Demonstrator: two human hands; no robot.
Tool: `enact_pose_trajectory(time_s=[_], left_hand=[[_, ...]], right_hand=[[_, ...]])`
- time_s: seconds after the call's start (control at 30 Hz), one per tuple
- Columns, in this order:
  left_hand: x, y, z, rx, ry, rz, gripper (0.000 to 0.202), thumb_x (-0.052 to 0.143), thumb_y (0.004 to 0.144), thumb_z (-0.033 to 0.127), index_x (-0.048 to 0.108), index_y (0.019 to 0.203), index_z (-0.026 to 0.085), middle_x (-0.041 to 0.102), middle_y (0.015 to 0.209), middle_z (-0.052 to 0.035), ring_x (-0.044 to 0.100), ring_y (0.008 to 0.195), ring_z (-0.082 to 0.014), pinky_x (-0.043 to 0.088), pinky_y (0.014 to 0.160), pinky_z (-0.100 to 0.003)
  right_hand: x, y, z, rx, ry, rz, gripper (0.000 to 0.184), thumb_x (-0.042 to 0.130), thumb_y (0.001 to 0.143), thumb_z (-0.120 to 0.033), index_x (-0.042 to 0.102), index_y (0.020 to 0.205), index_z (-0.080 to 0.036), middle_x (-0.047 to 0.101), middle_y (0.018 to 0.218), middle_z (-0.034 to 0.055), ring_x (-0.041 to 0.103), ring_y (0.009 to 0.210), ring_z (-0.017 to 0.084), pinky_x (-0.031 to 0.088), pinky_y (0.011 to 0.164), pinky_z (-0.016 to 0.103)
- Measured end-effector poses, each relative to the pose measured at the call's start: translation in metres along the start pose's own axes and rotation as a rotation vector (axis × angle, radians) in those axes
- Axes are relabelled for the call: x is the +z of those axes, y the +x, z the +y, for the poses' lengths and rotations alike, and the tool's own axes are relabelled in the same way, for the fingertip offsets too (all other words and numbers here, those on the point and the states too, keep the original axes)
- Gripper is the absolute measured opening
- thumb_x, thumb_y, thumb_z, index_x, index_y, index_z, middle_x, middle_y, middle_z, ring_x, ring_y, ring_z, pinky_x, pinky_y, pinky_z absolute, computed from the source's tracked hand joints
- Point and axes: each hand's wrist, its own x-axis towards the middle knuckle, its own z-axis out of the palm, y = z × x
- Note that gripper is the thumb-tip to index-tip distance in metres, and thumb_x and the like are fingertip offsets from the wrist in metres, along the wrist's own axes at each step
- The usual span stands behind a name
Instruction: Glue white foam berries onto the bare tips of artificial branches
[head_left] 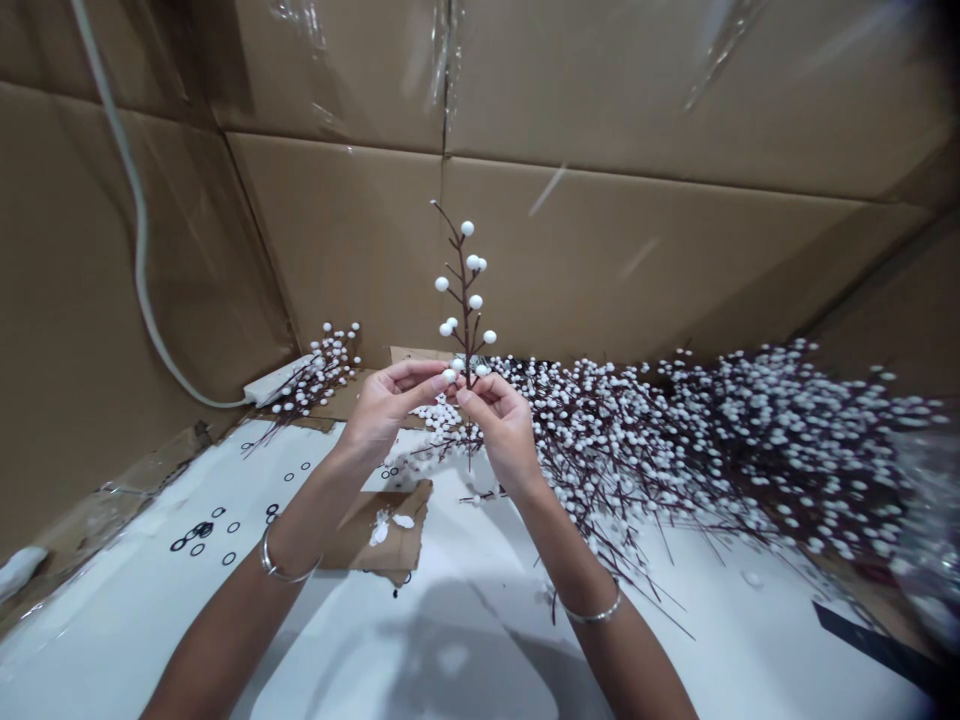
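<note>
Upright in front of me stands an artificial berry branch (464, 285), a brown stem with short twigs and several white berries. My left hand (386, 402) is closed, thumb and fingertips pinching at a white berry (449, 376) low on the branch. Just to its right, my right hand (504, 425) pinches the lower stem between thumb and forefinger. The stem's bare end hangs below the fingers. Exactly where the left fingertips meet the twig is partly hidden.
A large heap of white-berry branches (637, 430) lies on the right of the white table (480, 570). A smaller bunch (322, 365) rests at the back left beside a white power strip (277, 382). Black rings (201, 531) and a cardboard piece (360, 525) lie left. Cardboard walls (345, 240) surround the table.
</note>
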Motion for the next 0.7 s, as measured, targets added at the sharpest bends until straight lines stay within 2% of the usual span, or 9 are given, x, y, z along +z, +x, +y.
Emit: enact_pose_trajectory(time_s=[0.17, 0.33, 0.7], left_hand=[[0.0029, -0.0016, 0.0006, 0.126, 0.112, 0.023, 0.022, 0.082, 0.071, 0.024, 0.076, 0.09, 0.018, 0.077, 0.092, -0.0048, 0.071, 0.088, -0.0169, 0.057, 0.082, -0.027], [0.0056, -0.0035, 0.0014, 0.178, 0.152, 0.034, 0.021, 0.082, 0.07, 0.025, 0.075, 0.089, 0.017, 0.077, 0.091, -0.0054, 0.072, 0.086, -0.0189, 0.059, 0.081, -0.031], [0.0039, -0.0025, -0.0002, 0.205, 0.145, 0.006, 0.016, 0.081, 0.072, 0.021, 0.076, 0.087, 0.019, 0.077, 0.089, -0.0032, 0.072, 0.082, -0.0154, 0.059, 0.078, -0.026]], right_hand=[[0.0018, -0.0017, -0.0023, 0.009, 0.003, 0.026, 0.025, 0.076, 0.072, -0.032, 0.054, 0.07, -0.02, 0.066, 0.079, -0.0016, 0.065, 0.079, 0.014, 0.05, 0.078, 0.028], [0.0035, -0.0029, -0.0031, 0.01, 0.002, 0.049, 0.026, 0.077, 0.071, -0.033, 0.054, 0.069, -0.02, 0.067, 0.08, -0.0015, 0.066, 0.078, 0.014, 0.052, 0.08, 0.03], [0.0021, -0.0026, -0.0037, 0.011, -0.061, 0.044, 0.026, 0.077, 0.072, -0.038, 0.057, 0.072, -0.02, 0.067, 0.08, -0.0004, 0.065, 0.077, 0.014, 0.053, 0.077, 0.029]])
